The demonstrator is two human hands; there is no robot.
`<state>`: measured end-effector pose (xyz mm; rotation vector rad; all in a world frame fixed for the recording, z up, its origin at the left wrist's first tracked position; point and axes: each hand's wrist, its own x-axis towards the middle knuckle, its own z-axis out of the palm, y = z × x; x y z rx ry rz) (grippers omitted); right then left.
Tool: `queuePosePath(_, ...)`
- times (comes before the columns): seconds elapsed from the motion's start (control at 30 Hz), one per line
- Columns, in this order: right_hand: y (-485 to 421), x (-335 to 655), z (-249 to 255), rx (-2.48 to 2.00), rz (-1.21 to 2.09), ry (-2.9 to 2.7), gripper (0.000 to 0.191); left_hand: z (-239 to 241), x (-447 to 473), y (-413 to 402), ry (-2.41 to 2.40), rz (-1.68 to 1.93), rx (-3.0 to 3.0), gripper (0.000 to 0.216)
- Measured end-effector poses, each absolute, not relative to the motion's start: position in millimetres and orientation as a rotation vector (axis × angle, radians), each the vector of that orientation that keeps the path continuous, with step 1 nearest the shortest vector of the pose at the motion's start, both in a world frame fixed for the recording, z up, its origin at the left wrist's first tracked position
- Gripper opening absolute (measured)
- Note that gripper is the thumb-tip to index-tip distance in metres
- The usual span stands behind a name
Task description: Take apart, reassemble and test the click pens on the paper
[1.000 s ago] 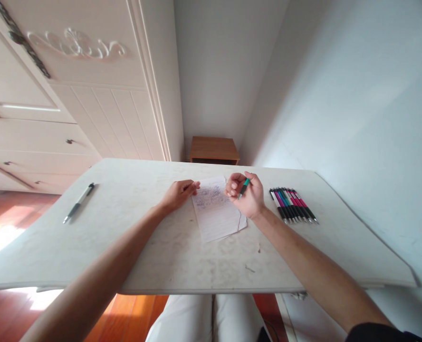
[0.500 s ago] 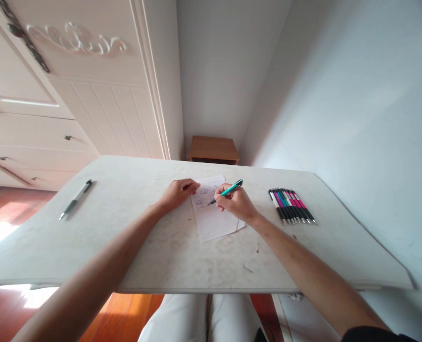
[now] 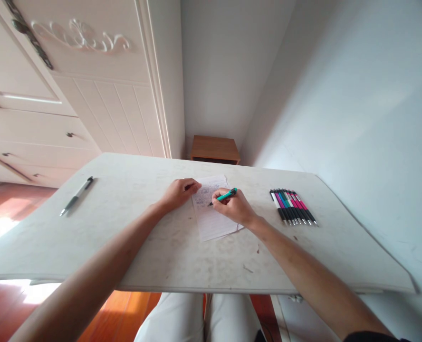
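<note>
A teal pen point(image 3: 227, 194) with a black clip is pinched in the fingers of my right hand point(image 3: 234, 206). Its tip meets a lined sheet of paper point(image 3: 214, 225), whose upper part carries scribbled blue writing. My left hand point(image 3: 180, 194) rests on the table with its fingers curled in. Its fingertips touch the left edge of the sheet, and I see nothing held in them. A second layer of paper peeks out under the sheet's right side.
Several pens point(image 3: 292, 206) in white, purple, blue and pink lie in a row to the right. A white-and-black pen point(image 3: 77, 195) lies alone on the left of the white table point(image 3: 143, 266). Beyond stand a cream cabinet point(image 3: 118, 104), a brown wooden box point(image 3: 214, 148) and a wall point(image 3: 357, 95).
My right hand has shifted slightly left on the sheet, and the teal pen now tilts lower. The left hand stays in place. The whole view has moved a little.
</note>
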<state>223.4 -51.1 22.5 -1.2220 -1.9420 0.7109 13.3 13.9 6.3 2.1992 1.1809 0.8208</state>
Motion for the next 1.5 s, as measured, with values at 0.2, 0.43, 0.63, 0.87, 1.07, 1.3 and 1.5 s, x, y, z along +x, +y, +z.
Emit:
queuePosePath(0.2,-50.8,225.4,22.7,-1.214,0.793,-1.953,0.01,4.6,13.5,14.7,1.172,0.825,2.196,0.037)
queuePosePath(0.43,-50.5,227.1,24.1,-1.185,0.845,-1.93,0.01,2.0,12.9,15.8,1.169,0.823,2.205,0.037)
queuePosePath(0.63,-48.3,228.0,17.8,-1.175,0.872,-1.925,0.011,5.8,13.9,13.5,1.177,0.831,2.206,0.035)
queuePosePath(0.87,-47.9,228.3,15.2,-1.14,0.886,-1.835,0.012,4.5,12.8,14.4,1.158,0.827,2.207,0.036)
queuePosePath(1.07,-48.5,227.8,15.8,-1.153,0.824,-1.936,0.01,3.6,13.0,15.6,1.149,0.836,2.2,0.035)
queuePosePath(1.3,-49.4,227.1,20.4,-1.215,0.709,-1.978,0.01,5.4,12.3,14.0,1.16,0.802,2.227,0.035)
queuePosePath(1.5,-49.0,227.3,16.9,-1.203,0.796,-1.945,0.011,5.2,12.4,14.3,1.157,0.799,2.227,0.035)
